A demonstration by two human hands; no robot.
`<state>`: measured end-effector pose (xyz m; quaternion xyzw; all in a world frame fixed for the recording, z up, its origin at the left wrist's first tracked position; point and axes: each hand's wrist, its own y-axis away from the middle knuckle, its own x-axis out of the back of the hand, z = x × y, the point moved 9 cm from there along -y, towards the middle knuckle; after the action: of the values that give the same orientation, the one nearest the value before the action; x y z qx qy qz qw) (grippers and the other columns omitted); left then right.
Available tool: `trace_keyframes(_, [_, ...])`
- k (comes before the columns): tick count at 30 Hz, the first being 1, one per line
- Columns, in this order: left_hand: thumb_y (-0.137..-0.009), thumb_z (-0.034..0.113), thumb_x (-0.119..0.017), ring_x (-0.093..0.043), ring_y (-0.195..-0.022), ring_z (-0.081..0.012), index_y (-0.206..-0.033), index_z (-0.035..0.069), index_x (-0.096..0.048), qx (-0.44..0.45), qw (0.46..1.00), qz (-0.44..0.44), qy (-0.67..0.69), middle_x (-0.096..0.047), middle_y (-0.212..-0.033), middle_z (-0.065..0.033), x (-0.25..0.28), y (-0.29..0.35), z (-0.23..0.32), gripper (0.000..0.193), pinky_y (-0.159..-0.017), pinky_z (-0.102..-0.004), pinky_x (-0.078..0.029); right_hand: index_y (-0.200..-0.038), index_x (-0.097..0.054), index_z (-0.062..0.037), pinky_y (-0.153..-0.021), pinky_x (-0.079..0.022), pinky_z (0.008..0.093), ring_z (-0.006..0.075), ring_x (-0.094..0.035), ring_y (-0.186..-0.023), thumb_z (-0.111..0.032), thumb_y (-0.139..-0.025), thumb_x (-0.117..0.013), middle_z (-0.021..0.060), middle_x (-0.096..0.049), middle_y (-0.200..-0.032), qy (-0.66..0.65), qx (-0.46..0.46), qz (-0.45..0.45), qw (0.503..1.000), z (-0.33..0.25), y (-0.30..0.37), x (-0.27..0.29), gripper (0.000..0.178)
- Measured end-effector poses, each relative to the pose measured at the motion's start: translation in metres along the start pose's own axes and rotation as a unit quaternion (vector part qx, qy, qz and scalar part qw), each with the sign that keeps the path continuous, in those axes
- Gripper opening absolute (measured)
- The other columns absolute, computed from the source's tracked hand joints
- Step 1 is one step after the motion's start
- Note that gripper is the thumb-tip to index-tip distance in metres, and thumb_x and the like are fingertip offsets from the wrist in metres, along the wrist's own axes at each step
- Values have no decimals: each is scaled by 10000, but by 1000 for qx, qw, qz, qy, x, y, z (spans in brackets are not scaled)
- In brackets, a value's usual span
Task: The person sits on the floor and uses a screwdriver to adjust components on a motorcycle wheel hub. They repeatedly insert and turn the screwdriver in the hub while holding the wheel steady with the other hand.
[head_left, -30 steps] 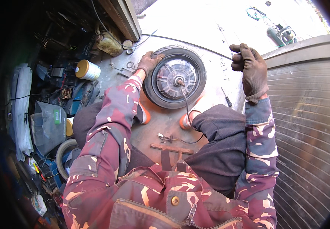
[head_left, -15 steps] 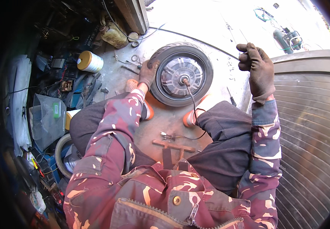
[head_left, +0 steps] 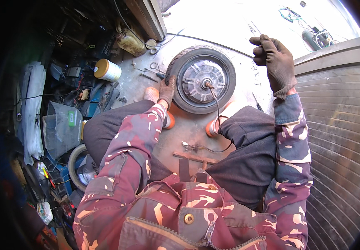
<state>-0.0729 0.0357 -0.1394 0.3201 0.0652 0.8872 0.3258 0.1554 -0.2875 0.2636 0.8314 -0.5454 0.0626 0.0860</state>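
A wheel with a black tyre and a silver hub motor lies on its side between my shoes. A cable comes out of its axle and curves back toward me, ending in loose plugs. My left hand, in a brown work glove, is closed against the tyre's left edge, its fingertips partly hidden. To the right of the wheel, my gloved right hand is raised, thumb and fingers pinched together. A thin wire-like rod sticks out from its fingertips.
A rusty T-shaped metal bar lies near me. Hand tools are left of the wheel, a screwdriver to its right. A yellow-lidded tub and clutter fill the left side. A ribbed metal panel stands at right.
My right hand has moved up and slightly left with the thin rod. My left hand stays at the tyre's left edge. The whole view has shifted a little.
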Motion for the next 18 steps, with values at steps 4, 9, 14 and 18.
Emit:
trace_keyframes(4, [-986, 669, -663, -561, -1430, -450, -1494, -78, -556, -39, 990, 42, -131, -582, -1513, -349, 27, -16, 62, 910, -1191, -472, -439, -1150, -780, 0, -722, -595, 271, 126, -700, -781, -365, -1112, -648, 74, -762, -928, 0, -10, 19, 1000, 6, 3, 15, 390])
trace_keyframes(9, [-1040, 431, -705, -644, -1116, -254, -1404, -15, -651, -141, 972, -161, -94, -680, -1251, -156, 53, -11, 252, 579, -986, -368, -518, -1203, -777, -22, -736, -606, 262, 118, -694, -783, -306, -1092, -698, 60, -760, -940, -32, -39, 66, 997, 18, 2, 40, 315])
trace_keyframes(14, [-1118, 381, -635, -693, -1073, -174, -1445, 20, -634, -336, 891, -285, 110, -726, -1226, -129, 123, 111, 415, 488, -921, -303, -572, -1254, -767, -35, -708, -597, 248, 105, -669, -759, -238, -1090, -698, 48, -755, -952, -90, -71, 92, 989, 33, -7, 68, 270])
trace_keyframes(18, [-1101, 360, -659, -708, -1198, -235, -1440, 4, -646, -389, 859, -315, 104, -739, -1275, -170, 147, 188, 417, 491, -1073, -358, -564, -1292, -735, -7, -579, -450, 248, 92, -510, -637, -178, -1125, -601, -7, -605, -812, -99, -123, 123, 980, 52, -13, 99, 274])
